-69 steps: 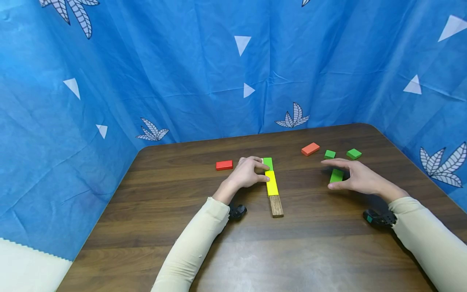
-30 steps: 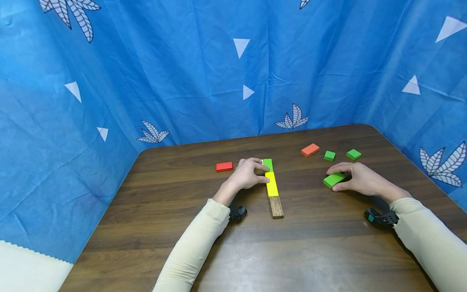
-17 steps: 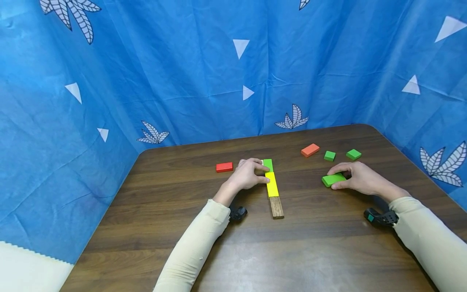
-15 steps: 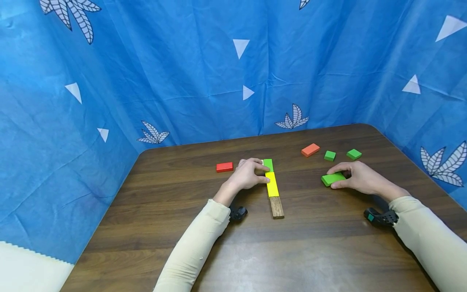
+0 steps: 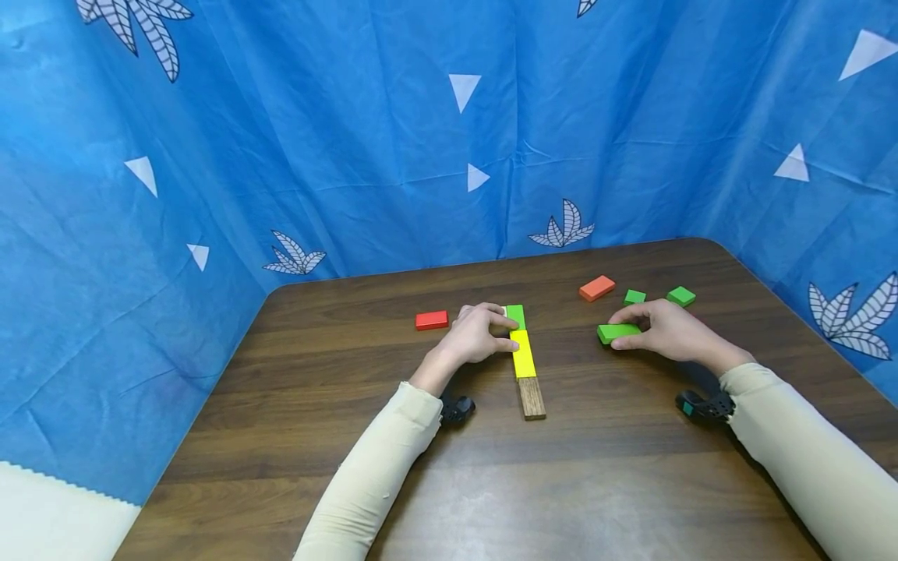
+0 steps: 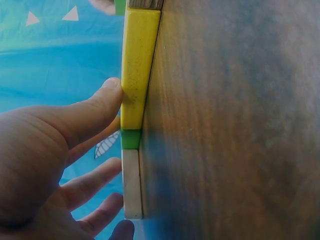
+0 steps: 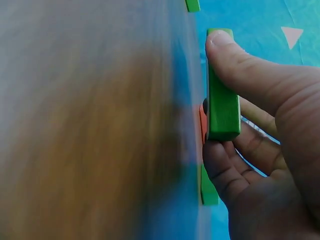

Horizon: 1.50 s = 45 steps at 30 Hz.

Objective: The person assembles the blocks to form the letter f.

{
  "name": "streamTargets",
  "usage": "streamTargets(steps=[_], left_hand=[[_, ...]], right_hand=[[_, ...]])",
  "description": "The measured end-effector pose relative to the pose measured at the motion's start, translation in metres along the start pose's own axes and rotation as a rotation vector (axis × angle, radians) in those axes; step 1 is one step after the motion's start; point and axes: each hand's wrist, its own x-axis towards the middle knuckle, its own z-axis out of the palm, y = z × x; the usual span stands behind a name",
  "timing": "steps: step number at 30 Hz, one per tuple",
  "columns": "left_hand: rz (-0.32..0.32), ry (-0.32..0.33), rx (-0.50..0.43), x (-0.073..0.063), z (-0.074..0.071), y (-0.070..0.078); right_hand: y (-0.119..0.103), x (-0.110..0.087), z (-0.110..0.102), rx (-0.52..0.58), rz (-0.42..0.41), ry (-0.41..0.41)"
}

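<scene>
Near the table's middle, a line of blocks runs away from me: a brown block (image 5: 532,398), a yellow block (image 5: 522,354) and a green block (image 5: 515,315). The left wrist view adds a white block (image 6: 132,182) at the far end, mostly covered by my hand in the head view. My left hand (image 5: 473,335) rests on this line, thumb at the yellow block and fingertips along the farther blocks. To the right, my right hand (image 5: 666,331) pinches a green rectangular block (image 5: 616,333) between thumb and fingers, its front end sticking out to the left.
A red block (image 5: 431,320) lies left of the left hand. Behind the right hand are an orange-red block (image 5: 597,287) and two small green blocks, one (image 5: 634,297) partly overlapped by it, the other (image 5: 680,296) farther right. A blue curtain (image 5: 393,140) borders the table (image 5: 281,405).
My right hand has gripped the rectangular green block, turned it sideways, and carried it left and a little farther away. The left hand and the line of blocks have stayed put.
</scene>
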Motion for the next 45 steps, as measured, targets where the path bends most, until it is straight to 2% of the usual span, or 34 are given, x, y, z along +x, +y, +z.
streamTargets(steps=[20, 25, 33, 45], left_hand=[[-0.007, 0.008, 0.011, 0.002, 0.001, 0.001], [-0.013, 0.006, 0.001, 0.002, 0.001, 0.0], [-0.018, 0.009, -0.003, 0.002, 0.001, -0.001], [-0.031, 0.001, 0.021, 0.002, 0.002, 0.0]], right_hand=[[-0.032, 0.042, 0.001, 0.016, 0.0, 0.036], [-0.039, 0.052, 0.006, 0.018, -0.02, 0.027], [-0.051, 0.071, 0.017, 0.041, 0.001, 0.018], [-0.056, 0.092, 0.037, 0.071, -0.006, -0.039]])
